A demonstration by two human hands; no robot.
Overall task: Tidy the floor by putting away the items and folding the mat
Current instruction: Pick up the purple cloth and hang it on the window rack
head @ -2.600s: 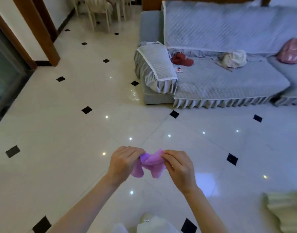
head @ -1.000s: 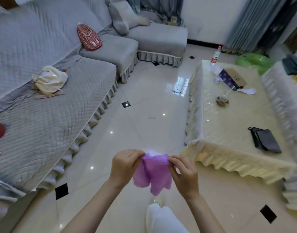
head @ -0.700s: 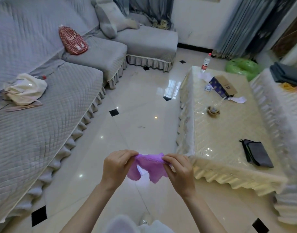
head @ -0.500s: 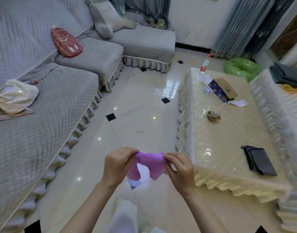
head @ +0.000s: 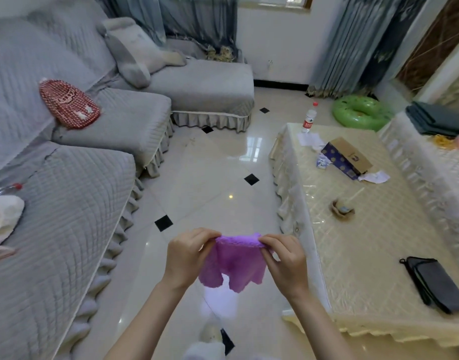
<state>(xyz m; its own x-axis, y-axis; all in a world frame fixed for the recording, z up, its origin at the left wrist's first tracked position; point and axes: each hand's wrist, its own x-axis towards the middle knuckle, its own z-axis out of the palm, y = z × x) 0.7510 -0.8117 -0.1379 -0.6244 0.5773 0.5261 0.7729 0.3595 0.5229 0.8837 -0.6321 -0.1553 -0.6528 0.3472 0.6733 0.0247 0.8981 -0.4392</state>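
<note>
I hold a small purple cloth (head: 233,263) in front of me at 6 o'clock, above the floor. My left hand (head: 188,257) pinches its top edge at one end and my right hand (head: 285,263) pinches the other end, fingers curled over the hem in each grip. The top edge runs level from 9 to 3 o'clock, and that is its long axis; the rest hangs straight down, ragged lower edge pointing at the floor.

Below the cloth lies a glossy cream tile floor (head: 210,183) with small black diamond insets. At 3 o'clock stands the bench (head: 379,229) under a pale quilted cover with a frilled skirt; a dark pouch (head: 436,284) lies on its near right part, a small dish (head: 342,209) at mid-bench, an open box (head: 349,158) and a water bottle (head: 309,118) farther off. At 9 o'clock runs a grey quilted sofa (head: 67,203) carrying a red checked bag (head: 69,105). At 1 o'clock, beyond the bench, a green swim ring (head: 361,113) lies by the curtains (head: 353,42).
</note>
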